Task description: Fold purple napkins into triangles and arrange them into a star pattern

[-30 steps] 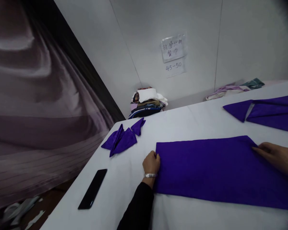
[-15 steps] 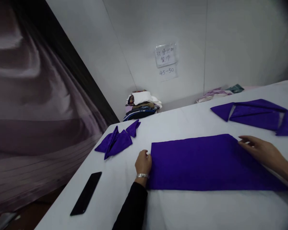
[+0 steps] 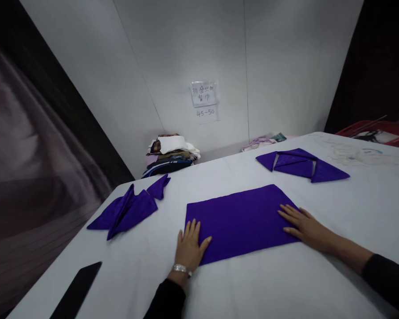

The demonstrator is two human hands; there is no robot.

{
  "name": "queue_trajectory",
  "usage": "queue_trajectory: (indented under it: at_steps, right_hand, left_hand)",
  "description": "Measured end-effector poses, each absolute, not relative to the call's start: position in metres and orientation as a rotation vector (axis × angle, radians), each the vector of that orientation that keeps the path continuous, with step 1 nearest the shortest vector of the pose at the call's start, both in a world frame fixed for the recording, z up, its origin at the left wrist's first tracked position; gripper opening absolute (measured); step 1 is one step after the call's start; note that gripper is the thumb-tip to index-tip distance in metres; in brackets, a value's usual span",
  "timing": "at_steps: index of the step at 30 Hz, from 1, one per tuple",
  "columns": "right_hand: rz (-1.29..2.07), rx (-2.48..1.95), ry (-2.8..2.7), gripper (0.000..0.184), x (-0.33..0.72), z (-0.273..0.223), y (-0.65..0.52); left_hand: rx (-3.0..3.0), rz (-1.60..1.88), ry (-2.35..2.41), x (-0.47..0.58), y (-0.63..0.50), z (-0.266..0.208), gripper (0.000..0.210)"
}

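The left hand [image 3: 189, 248], curled at the left edge of the purple cloth [image 3: 236, 221] before, now lies spread on it. The right hand [image 3: 302, 226] has flattened from a loose pinch onto the right end. The view has swung right, bringing a red basket [image 3: 397, 128] into sight.

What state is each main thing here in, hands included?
Middle purple cloth: spread flat
Left hand: open, on that cloth's left end
Right hand: open, on that cloth's right end
Left purple cloth: folded, partly raised
Right purple cloth: folded, both ends pointed
Fabric pile: stacked
Black slab: lying flat
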State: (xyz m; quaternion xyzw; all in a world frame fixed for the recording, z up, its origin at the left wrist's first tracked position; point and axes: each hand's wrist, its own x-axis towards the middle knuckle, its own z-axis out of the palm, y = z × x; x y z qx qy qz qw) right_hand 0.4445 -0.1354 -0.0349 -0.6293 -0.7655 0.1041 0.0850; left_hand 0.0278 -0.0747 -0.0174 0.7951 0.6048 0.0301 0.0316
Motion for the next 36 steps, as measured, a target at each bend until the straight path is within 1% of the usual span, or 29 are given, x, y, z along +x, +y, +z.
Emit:
queue_trajectory:
  at_steps: [3, 6, 9, 12, 15, 17, 19, 22, 26, 29, 33, 36]
  right_hand:
    - [0.184, -2.066, -2.120, 0.063, 0.484, -0.041, -0.142]
    - [0.169, -2.055, -2.098, 0.064, 0.476, -0.030, -0.138]
    - [0.276, -1.830, -2.221, 0.064, 0.421, -0.005, -0.119]
    - [0.395, -1.583, -2.361, 0.068, 0.349, 0.012, -0.088]
    - [0.471, -1.488, -2.460, 0.073, 0.298, 0.011, -0.055]
    - [0.487, -1.491, -2.492, 0.073, 0.287, 0.004, -0.038]
    - [0.469, -1.532, -2.485, 0.074, 0.297, -0.003, -0.025]
    - [0.391, -1.708, -2.383, 0.075, 0.345, -0.012, -0.018]
    - [0.242, -2.065, -2.150, 0.073, 0.426, -0.021, -0.027]
    - [0.196, -2.202, -2.070, 0.071, 0.463, -0.023, -0.037]
    - [0.231, -2.303, -2.001, 0.069, 0.458, -0.017, -0.041]
    - [0.225, -2.167, -2.079, 0.073, 0.417, -0.011, -0.050]
  left_hand:
    - [2.325, -0.001, 2.022, -0.001, -0.076, -0.013, 0.063]
    - [2.244, -0.017, 2.088, -0.002, -0.073, 0.001, 0.061]
    - [2.336, 0.038, 1.956, 0.034, -0.060, 0.015, 0.060]
    - [2.462, 0.067, 1.736, 0.087, -0.040, 0.018, 0.056]
    - [2.510, 0.072, 1.676, 0.125, -0.020, 0.010, 0.053]
    - [2.484, 0.070, 1.727, 0.132, -0.009, 0.001, 0.056]
    - [2.437, 0.066, 1.792, 0.123, -0.001, -0.005, 0.062]
    - [2.364, 0.063, 1.902, 0.088, 0.007, -0.012, 0.071]
    - [2.247, 0.039, 2.112, 0.035, 0.014, -0.018, 0.070]
    - [2.224, 0.026, 2.179, 0.014, 0.015, -0.020, 0.069]
    - [2.192, -0.053, 2.188, 0.012, 0.015, -0.015, 0.070]
    - [2.145, -0.060, 2.203, 0.024, 0.012, -0.009, 0.070]
